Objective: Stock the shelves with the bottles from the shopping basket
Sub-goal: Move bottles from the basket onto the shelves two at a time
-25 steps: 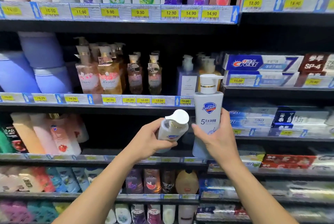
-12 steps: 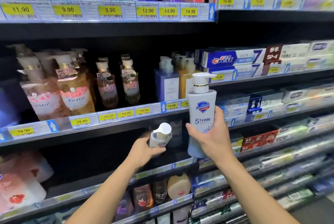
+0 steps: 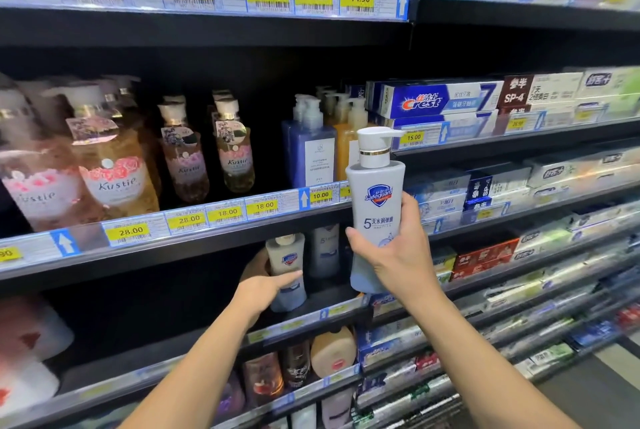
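My right hand (image 3: 398,262) grips a tall white-and-blue Safeguard pump bottle (image 3: 375,200) upright, out in front of the shelves. My left hand (image 3: 265,285) reaches into the dark shelf bay below the 18.00 price tags and holds a smaller Safeguard bottle (image 3: 286,266) upright, its base at or just above the shelf (image 3: 304,319). Behind that one stands another pale Safeguard bottle (image 3: 324,250). The shopping basket is out of view.
The shelf above carries Kustie pump bottles (image 3: 114,165) and a blue pump bottle (image 3: 310,148). Crest toothpaste boxes (image 3: 436,101) and other boxes fill the right bays. The bay left of my left hand is dark and bare. More bottles stand on the lower shelf (image 3: 332,352).
My left hand has carried the small bottle forward under the shelf edge and turned it upright. The right hand keeps its bottle. The view has moved closer and tilted.
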`<action>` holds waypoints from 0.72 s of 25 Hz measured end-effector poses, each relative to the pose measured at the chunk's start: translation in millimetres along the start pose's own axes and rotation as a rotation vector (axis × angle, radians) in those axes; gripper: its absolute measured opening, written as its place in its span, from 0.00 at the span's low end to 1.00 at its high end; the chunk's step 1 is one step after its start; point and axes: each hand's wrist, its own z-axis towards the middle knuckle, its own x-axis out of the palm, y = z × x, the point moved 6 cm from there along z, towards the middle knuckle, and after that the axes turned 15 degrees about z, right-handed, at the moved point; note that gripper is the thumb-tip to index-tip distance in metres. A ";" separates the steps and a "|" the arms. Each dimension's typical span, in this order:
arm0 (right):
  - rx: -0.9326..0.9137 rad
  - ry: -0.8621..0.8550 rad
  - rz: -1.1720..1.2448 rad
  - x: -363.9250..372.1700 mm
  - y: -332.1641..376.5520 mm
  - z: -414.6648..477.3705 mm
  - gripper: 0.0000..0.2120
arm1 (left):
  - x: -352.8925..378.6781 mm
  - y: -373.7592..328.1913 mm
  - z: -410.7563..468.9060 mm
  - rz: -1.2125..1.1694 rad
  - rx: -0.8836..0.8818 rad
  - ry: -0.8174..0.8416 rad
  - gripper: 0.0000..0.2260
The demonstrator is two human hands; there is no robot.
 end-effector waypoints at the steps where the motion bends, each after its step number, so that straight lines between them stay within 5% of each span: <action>1: 0.000 0.003 -0.001 1.0 -1.3 0.1 0.36 | -0.1 -1.0 0.3 0.004 0.011 0.002 0.26; 10: 0.007 0.012 0.002 0.6 -8.2 3.7 0.36 | 10.4 21.6 -6.2 0.387 -0.048 0.058 0.19; 18: -0.015 0.012 -0.013 -1.1 -9.0 3.6 0.35 | 14.1 26.6 33.3 0.317 0.002 0.053 0.33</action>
